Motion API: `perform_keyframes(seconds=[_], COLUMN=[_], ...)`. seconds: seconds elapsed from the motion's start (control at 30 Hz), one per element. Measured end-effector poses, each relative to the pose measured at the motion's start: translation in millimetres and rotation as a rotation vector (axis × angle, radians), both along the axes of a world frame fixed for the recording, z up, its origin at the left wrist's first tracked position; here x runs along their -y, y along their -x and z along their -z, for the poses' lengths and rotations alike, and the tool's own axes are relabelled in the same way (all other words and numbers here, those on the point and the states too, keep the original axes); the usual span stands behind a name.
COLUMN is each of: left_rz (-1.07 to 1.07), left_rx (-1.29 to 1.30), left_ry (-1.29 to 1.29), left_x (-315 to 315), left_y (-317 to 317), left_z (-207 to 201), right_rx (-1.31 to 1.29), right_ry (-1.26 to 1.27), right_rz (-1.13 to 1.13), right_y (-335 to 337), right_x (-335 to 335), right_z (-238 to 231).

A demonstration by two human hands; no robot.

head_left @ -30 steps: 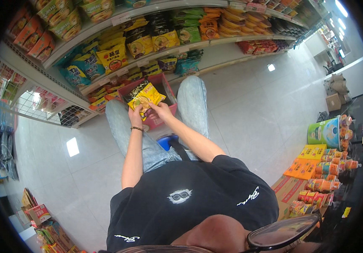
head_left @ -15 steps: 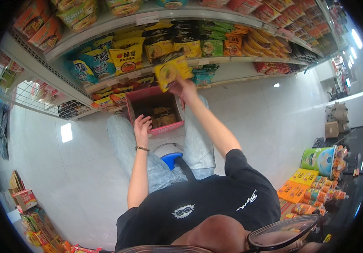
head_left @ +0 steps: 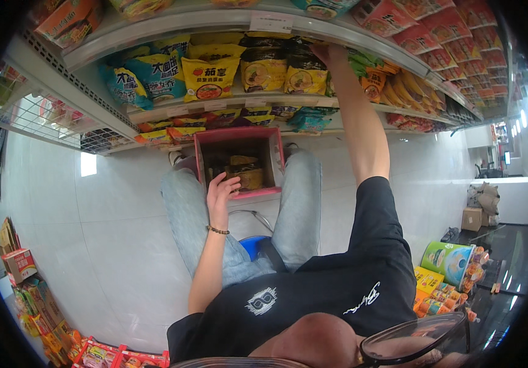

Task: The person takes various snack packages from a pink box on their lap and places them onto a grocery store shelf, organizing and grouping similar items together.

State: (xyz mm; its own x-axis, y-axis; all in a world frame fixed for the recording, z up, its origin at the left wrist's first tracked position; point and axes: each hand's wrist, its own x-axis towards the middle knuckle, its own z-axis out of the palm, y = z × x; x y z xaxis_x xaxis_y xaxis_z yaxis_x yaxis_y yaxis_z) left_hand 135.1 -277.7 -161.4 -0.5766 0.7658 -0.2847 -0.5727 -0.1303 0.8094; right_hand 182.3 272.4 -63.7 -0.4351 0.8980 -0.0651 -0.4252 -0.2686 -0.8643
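Observation:
My right arm reaches far forward, and my right hand (head_left: pixel 331 55) is at the shelf among the instant noodle packs. Its fingers are partly hidden at the top of a yellow-and-black noodle pack (head_left: pixel 306 80), so their grip is unclear. A matching noodle pack (head_left: pixel 264 72) stands just left of it. My left hand (head_left: pixel 221 193) rests at the near rim of an open pink carton (head_left: pixel 200 161) between my knees, fingers apart and holding nothing. Inside the carton lie a few dark yellow-and-black packs (head_left: pixel 247 178).
Blue packs (head_left: pixel 164 80) and a yellow pack with red print (head_left: pixel 210 80) fill the shelf's left part. Orange packs (head_left: pixel 372 84) stand to the right. An upper shelf edge (head_left: pixel 215 24) overhangs the row. A blue stool (head_left: pixel 252 245) is under me. Goods stand at lower left and right.
My right hand has moved forward and right, from above the carton to the shelf, with the yellow noodle pack it carried. My left hand stays at the carton's rim.

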Motion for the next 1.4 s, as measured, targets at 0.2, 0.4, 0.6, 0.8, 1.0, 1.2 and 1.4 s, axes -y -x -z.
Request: perform_keyframes(seconds=[0.2,0.4,0.6,0.8,1.0,1.2,1.4], left_rz=[-0.031,-0.039,-0.091,-0.198,-0.113,-0.084,-0.036], left_rx=[0.031,0.073,0.031,0.037,-0.120,-0.247,-0.129], left_ry=[-0.006,-0.025,0.122,0.460,0.594,0.604,0.558], left_x=[5,1,-1,1,-6,-4,-2], left_y=[6,1,-3,-3,-11,-25,-26], left_z=[-3,0,23,66,77,87,87], right_rx=[0.266,0.390,0.369,0.606,1.457,1.633,1.688], right_ry=[-0.073,-0.028,-0.046,0.449,-0.378,-0.518,-0.564], right_rz=[-0.176,-0.025,-0.122,-0.482,-0.795,-0.764,-1.059], right_y=[19,2,-28,-36,-29,-18,0], right_x=[-3,40,206,322,368,375,353], right_z=[0,0,32,188,253,288,315])
